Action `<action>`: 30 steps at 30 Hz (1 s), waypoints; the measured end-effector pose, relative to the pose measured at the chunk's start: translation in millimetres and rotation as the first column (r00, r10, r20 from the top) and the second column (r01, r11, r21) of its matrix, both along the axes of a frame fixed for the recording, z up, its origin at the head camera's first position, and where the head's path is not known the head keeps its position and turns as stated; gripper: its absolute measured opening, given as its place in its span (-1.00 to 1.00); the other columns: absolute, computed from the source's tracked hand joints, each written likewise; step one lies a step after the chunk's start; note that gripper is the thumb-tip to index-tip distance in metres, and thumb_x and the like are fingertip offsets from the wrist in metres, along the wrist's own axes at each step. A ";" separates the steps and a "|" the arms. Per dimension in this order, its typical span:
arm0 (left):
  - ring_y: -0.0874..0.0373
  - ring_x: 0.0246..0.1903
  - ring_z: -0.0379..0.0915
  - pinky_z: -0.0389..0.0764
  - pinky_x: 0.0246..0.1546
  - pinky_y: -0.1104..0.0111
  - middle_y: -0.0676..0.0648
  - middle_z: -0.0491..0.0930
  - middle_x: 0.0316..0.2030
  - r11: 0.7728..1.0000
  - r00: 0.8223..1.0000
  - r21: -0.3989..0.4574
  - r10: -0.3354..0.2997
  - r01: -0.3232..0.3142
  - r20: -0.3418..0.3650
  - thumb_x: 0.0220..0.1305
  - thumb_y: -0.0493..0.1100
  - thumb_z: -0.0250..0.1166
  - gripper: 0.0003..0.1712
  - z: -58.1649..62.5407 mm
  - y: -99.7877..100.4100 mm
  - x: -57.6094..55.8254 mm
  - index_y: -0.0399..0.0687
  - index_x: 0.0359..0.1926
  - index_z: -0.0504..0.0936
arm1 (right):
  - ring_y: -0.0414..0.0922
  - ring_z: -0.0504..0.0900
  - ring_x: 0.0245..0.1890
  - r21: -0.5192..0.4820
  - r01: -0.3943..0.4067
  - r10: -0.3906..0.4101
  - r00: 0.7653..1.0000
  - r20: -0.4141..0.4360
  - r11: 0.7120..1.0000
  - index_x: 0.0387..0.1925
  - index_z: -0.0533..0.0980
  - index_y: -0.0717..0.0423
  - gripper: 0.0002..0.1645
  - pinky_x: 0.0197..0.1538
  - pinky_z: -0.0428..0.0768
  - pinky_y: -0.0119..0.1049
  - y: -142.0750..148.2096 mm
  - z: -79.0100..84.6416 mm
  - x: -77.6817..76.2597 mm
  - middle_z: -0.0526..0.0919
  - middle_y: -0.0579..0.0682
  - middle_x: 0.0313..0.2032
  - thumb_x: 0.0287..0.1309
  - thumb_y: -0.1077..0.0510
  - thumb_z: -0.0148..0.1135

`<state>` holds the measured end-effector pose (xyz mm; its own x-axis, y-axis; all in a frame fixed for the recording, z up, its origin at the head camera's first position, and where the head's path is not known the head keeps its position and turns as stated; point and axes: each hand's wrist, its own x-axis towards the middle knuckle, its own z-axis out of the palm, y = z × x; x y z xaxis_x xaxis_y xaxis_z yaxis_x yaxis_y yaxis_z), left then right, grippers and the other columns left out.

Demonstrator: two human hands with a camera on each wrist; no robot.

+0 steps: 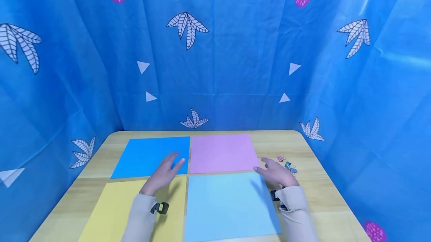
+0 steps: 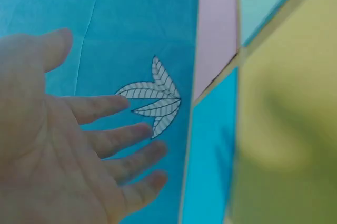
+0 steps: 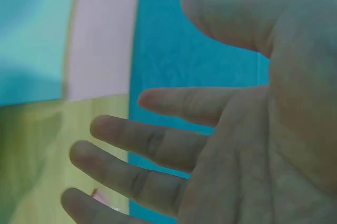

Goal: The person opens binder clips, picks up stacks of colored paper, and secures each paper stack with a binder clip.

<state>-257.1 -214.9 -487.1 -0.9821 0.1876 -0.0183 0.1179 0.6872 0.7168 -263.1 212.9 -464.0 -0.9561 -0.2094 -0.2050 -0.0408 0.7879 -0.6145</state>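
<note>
Four coloured sheets lie in a two-by-two layout on the wooden table: blue (image 1: 148, 156) at back left, pink (image 1: 222, 154) at back right, yellow (image 1: 114, 212) at front left and light blue (image 1: 232, 208) at front right. My left hand (image 1: 165, 174) hovers over the line between the blue and yellow sheets, fingers spread and holding nothing. Over the right edge of the pink and light blue sheets, my right hand (image 1: 277, 171) has its fingers extended, also holding nothing. Several small binder clips (image 1: 288, 165), pink, green and blue, lie just beyond it to the right.
A blue patterned curtain (image 1: 235, 66) hangs behind the table (image 1: 323, 193) and along both sides. Each wrist carries a small black camera, the left one (image 1: 161, 208) above the yellow sheet. Bare wood shows around the sheets.
</note>
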 end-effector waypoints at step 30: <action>-0.52 0.55 -0.46 -0.14 0.52 -0.38 -0.58 -0.46 0.55 0.682 0.799 0.730 -0.420 -0.034 0.429 0.64 0.26 -0.16 -0.03 -11.4 2.3 66.8 -0.29 0.63 -0.32 | 0.46 -0.04 0.57 -0.599 0.193 0.054 0.927 0.370 0.777 0.53 -0.05 0.52 -0.03 0.43 0.40 0.34 32.4 -24.9 51.6 0.00 0.55 0.53 0.59 -0.19 -0.03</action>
